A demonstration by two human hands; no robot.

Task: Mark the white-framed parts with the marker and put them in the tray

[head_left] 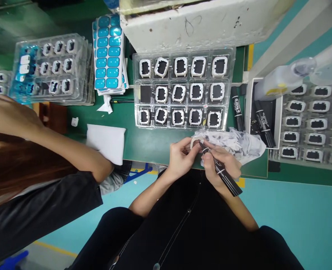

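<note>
Between the fingers of my left hand (182, 159) is a small white plastic frame (194, 141), partly covered by the fingertips. My right hand (224, 161) grips a black marker pen (224, 174), its tip end meeting the frame. Beneath and behind both hands lies a crumpled whitish cloth (239, 143) at the table's front edge. Just beyond, a clear plastic tray (180, 126) carries rows of similar white frames with dark openings; one compartment at its left side has no frame.
A co-worker's arm (64, 138) reaches in from the left, near stacked trays (78, 95). Sheets of blue stickers (108, 62) and a folded white cloth (106, 140) lie left of centre. Rightward are another marker (237, 108), a white box (278, 123), a bottle (275, 84) and more trays (304, 129).
</note>
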